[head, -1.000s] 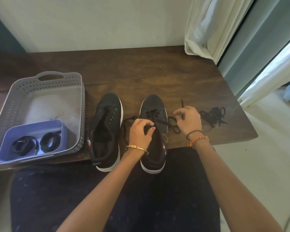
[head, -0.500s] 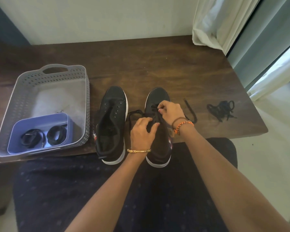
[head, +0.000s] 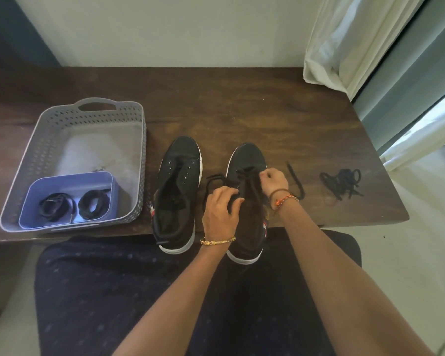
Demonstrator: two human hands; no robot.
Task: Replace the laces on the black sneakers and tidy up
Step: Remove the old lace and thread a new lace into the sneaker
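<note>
Your dark wooden table (head: 242,111) carries everything, and the grey perforated basket (head: 49,140) is the landmark: it sits at the table's left end, its handle on the far side. Inside the basket, in its near corner, a small blue tub (head: 34,199) holds two coiled black laces (head: 73,205) side by side.

Just right of the basket stands the first black sneaker (head: 176,191), toe pointing away from you, its eyelets bare and its heel overhanging the table's near edge. Further right of the basket, beside that shoe but not touching it, stands the second black sneaker (head: 247,160), also toe away, with a black lace (head: 213,179) partly threaded through it; one loop of the lace lies between the two shoes and its other end trails on the wood to the shoe's right.

Your left hand (head: 220,214) rests on the tongue area of the second sneaker, fingers curled down onto the lacing; whether they pinch the lace you cannot tell from here. Your right hand (head: 274,181) has its fingers closed together, pinching the lace at the shoe's upper eyelets.

Farthest from the basket, near the table's right end, a loose tangle of dark lace (head: 342,182) lies on the wood.
</note>
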